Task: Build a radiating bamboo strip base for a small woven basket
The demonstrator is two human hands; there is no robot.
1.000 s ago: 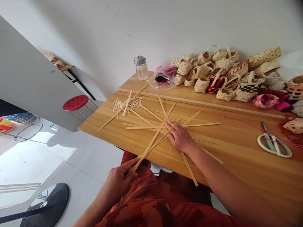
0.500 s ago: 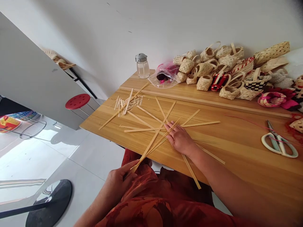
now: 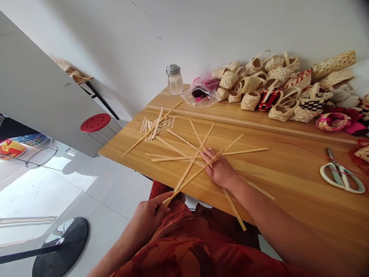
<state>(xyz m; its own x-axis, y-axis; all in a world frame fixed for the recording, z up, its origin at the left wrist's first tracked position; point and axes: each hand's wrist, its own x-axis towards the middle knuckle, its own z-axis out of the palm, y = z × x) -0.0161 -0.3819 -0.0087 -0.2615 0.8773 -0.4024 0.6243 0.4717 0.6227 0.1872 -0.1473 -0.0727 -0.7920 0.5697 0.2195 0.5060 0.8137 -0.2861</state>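
Note:
My left hand (image 3: 151,211), at the table's front edge, pinches the near end of a long, thin bamboo strip (image 3: 187,184). The strip slants up and right, passing over the fingers of my right hand (image 3: 218,169). That hand lies palm down with its fingers stretched out, beside the middle of several flat bamboo strips (image 3: 170,158) crossed in a star on the table. What lies under its palm is hidden. One of the crossed strips also runs down toward my left fingers; I cannot tell whether they touch it.
Scrap strips (image 3: 158,125) lie at the left of the wooden table (image 3: 294,173). Scissors (image 3: 341,177) rest at the right. Behind stand a bottle (image 3: 175,82), a plastic bag (image 3: 200,94) and several small woven baskets (image 3: 250,100). A red stool (image 3: 95,122) is beyond the left edge.
The strip in my left hand has swung a little, its far end moving right across my right hand. Both hands stay almost in place.

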